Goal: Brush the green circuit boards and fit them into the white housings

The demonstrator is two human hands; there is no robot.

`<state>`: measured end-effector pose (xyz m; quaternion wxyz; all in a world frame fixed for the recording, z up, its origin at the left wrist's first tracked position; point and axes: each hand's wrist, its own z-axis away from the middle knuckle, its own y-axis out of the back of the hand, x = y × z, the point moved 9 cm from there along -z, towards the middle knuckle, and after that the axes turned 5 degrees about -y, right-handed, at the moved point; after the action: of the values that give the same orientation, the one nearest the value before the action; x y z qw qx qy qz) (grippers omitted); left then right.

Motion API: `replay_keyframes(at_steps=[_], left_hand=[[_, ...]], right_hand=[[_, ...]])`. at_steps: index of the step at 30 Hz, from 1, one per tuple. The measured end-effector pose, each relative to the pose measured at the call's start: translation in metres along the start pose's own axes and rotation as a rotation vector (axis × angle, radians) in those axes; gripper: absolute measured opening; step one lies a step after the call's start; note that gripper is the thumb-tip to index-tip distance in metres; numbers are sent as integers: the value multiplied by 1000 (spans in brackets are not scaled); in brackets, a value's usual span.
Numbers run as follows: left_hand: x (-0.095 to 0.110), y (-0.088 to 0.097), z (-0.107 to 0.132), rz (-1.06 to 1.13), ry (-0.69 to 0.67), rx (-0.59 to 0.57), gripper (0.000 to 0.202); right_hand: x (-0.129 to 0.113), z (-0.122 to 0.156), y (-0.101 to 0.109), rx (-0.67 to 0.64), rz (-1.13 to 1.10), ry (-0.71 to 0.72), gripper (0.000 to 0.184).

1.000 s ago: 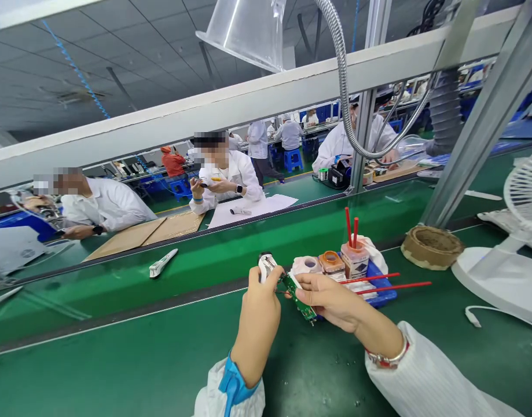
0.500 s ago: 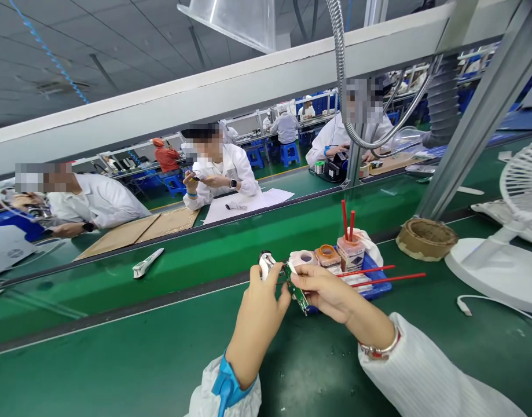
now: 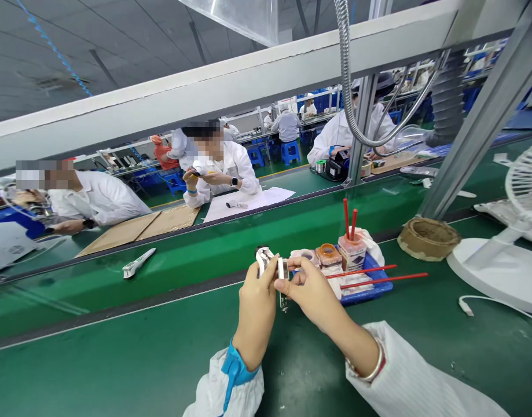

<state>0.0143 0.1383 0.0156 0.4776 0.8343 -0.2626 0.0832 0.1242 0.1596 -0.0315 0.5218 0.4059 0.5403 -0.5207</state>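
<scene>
The left hand (image 3: 256, 310) grips a white plastic part (image 3: 264, 259), its fingers (image 3: 269, 277) clamped around it. The right hand (image 3: 311, 291) pinches a green circuit board (image 3: 283, 302), seen edge-on, between thumb and fingers. The board stands upright just left of a blue tray (image 3: 370, 296), held above the green worktop (image 3: 118, 341) and close beside the white part; whether they touch is hard to tell. Gripping the board by its edges looks sound, since it keeps pressure off the components.
</scene>
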Motion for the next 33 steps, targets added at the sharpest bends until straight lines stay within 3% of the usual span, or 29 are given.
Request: replay_keyframes(at_steps=[5, 9, 14, 18, 24, 29, 33], left_hand=[[5, 10, -2, 244, 1, 53, 31], [3, 12, -3, 373, 59, 56, 29], [-3, 11, -2, 506, 134, 20, 29], [-2, 14, 0, 549, 169, 23, 32], [4, 12, 6, 579, 177, 27, 38], [-4, 4, 15, 789, 291, 58, 57], [-1, 3, 16, 899, 245, 57, 52]], right_hand=[[-15, 4, 0, 101, 145, 127, 42], [-35, 14, 0, 159, 349, 313, 37], [-58, 28, -7, 86, 431, 575, 52], [-70, 39, -13, 37, 533, 753, 44], [-74, 42, -8, 71, 523, 763, 41], [-76, 41, -5, 58, 498, 729, 42], [-79, 43, -5, 83, 525, 752, 42]])
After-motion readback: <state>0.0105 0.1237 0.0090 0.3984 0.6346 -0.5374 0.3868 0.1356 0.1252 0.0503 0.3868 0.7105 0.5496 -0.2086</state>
